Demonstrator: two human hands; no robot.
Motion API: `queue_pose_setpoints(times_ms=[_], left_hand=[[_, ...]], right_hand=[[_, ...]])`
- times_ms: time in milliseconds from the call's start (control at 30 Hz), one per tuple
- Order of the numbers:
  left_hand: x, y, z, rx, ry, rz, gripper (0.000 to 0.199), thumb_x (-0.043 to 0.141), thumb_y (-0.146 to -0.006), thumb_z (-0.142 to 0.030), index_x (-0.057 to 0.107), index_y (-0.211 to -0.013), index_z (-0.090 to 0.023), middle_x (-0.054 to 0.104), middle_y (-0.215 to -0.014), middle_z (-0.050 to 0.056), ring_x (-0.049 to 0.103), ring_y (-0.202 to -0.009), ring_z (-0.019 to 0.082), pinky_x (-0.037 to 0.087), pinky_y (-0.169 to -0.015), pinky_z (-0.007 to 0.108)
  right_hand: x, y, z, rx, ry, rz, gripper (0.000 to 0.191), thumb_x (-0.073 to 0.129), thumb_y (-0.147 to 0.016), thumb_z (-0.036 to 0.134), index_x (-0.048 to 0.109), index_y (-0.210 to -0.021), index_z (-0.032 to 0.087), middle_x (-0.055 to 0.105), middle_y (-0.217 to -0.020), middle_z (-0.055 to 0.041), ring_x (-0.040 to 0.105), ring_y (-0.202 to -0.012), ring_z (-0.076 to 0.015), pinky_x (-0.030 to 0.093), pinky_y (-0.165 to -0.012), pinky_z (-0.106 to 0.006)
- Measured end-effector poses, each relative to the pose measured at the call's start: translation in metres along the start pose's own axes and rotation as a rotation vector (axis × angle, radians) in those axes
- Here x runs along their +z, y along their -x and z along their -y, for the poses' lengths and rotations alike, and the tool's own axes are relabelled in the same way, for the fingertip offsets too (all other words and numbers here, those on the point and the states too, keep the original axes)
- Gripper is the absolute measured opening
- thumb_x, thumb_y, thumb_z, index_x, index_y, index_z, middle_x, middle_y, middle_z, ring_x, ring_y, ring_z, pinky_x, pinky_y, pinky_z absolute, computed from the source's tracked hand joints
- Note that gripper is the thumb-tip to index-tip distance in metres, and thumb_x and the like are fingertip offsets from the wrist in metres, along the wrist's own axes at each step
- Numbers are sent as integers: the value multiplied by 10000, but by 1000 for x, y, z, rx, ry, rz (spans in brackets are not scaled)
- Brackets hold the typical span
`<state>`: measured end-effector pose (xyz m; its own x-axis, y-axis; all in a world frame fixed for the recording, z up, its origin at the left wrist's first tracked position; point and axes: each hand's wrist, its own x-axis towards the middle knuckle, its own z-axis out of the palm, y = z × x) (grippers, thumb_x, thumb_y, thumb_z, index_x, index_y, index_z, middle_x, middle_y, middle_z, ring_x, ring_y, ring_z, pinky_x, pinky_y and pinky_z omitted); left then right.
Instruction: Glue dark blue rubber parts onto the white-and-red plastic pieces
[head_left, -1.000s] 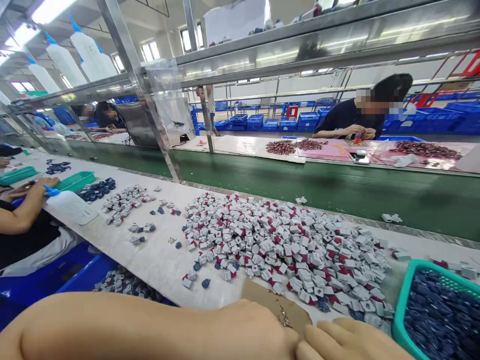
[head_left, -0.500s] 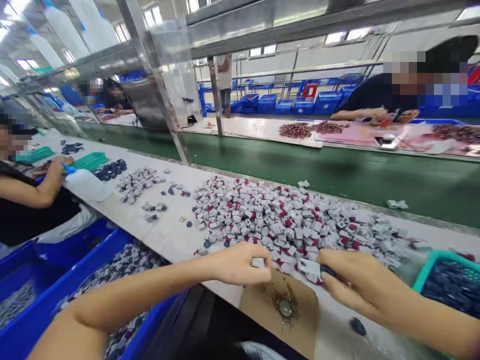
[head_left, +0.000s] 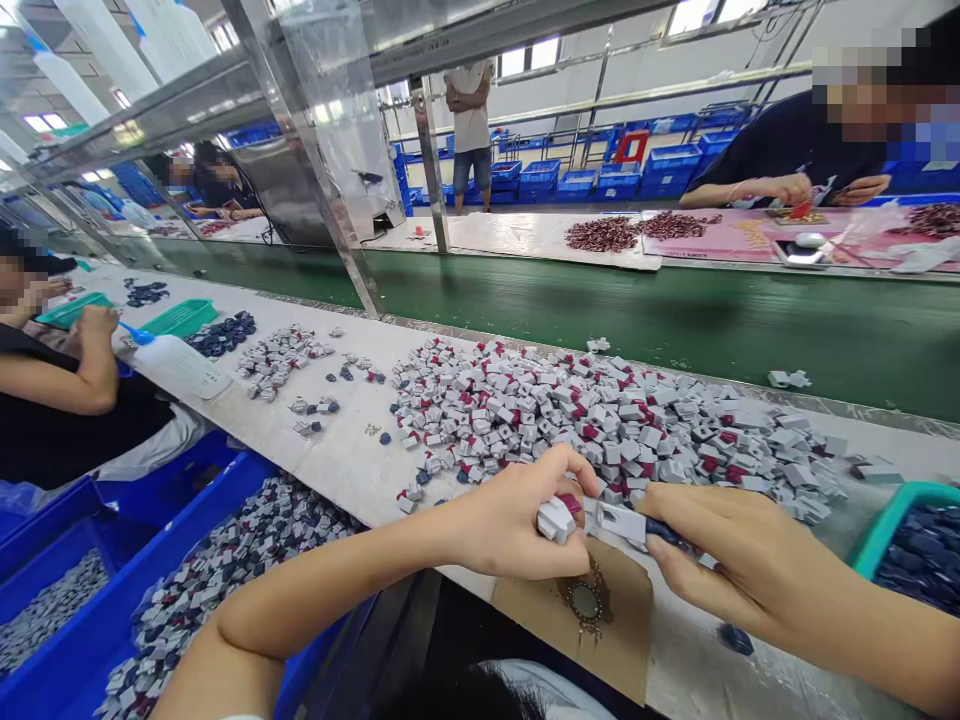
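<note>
My left hand (head_left: 510, 520) is closed around a small light-grey plastic piece (head_left: 553, 520) with a dark red part in it. Close beside it, my right hand (head_left: 727, 550) pinches another light-grey piece (head_left: 621, 523) joined to or held against a dark blue part (head_left: 667, 536); I cannot tell which. Both hands are over the near edge of a large pile of grey and red pieces (head_left: 517, 405). Below them lies a brown cardboard sheet (head_left: 626, 640) with a wet stain and a small round object (head_left: 583, 600). A loose dark blue part (head_left: 735, 638) rests under my right forearm.
A green basket (head_left: 874, 530) of dark blue parts stands at the right. Blue bins (head_left: 56, 655) with pieces are at lower left. Beyond the pile runs a green conveyor belt (head_left: 525, 290). A white bottle (head_left: 176, 362) lies near a co-worker at left; others sit across the belt.
My left hand has moved right and up, nearer my right hand, and its piece now shows its red part. The whole view has shifted slightly.
</note>
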<state>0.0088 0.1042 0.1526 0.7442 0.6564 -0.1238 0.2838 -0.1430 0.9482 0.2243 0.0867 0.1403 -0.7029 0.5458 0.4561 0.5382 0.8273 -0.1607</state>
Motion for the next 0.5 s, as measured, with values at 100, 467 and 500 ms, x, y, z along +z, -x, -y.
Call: queue_pose_setpoints(times_ms=[100, 467, 500], left_hand=[[0, 0, -1, 9, -9, 6, 353, 505, -684, -109, 341, -978, -214, 482, -692, -67, 421, -594, 92, 350, -588, 231], [0, 1, -11, -49, -257, 36, 420, 557, -693, -224, 345, -1056, -222, 425, -645, -77, 361, -499, 98, 313, -516, 229], [0, 1, -12, -48, -320, 34, 425, 554, -693, -236, 350, -1065, -218, 409, -620, -82, 359, -486, 103, 304, -511, 231]], right_hand=[[1, 1, -1, 0, 41, 15, 193, 357, -890, 161, 333, -705, 208, 400, -539, 46, 376, -433, -90, 271, -429, -208], [-10, -13, 10, -112, 222, 11, 237, 283, -922, 140, 306, -697, 212, 400, -524, 52, 372, -415, -97, 231, -446, -231], [-12, -14, 12, -124, 246, 18, 246, 267, -927, 132, 306, -698, 215, 411, -525, 49, 384, -408, -101, 230, -450, -242]])
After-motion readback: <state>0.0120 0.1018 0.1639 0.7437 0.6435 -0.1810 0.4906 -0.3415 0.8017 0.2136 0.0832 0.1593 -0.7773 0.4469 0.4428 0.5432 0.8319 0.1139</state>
